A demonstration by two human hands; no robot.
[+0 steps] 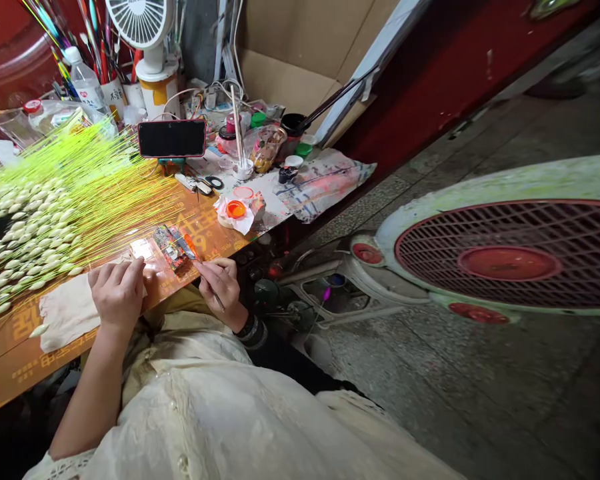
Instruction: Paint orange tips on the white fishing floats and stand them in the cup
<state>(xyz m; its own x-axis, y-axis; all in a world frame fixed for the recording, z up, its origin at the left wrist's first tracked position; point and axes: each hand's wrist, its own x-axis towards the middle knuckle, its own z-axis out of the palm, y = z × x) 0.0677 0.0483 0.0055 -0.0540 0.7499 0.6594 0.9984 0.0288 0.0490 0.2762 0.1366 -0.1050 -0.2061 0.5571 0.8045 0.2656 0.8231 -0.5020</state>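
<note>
My right hand [221, 287] is closed around a slim metal tool [189, 252], its tip lying over a small paint-smeared block [171, 248] beside a streak of bright orange. The tool's exact kind is too small to tell. My left hand [117, 290] rests at the table edge over a pale cloth [67, 313], its fingers curled; what they hold, if anything, is hidden. Left of it lie many white oval floats [40, 247] with thin yellow-green stems [95, 180]. A single white float [39, 331] lies on the cloth's left edge.
An orange paint cup [235, 209] stands on crumpled tissue near the table's right edge. Behind it are a phone [172, 139] on a stand, scissors [210, 183], a brush pot [243, 169] and a small white fan [143, 27]. A large floor fan [510, 263] stands to my right.
</note>
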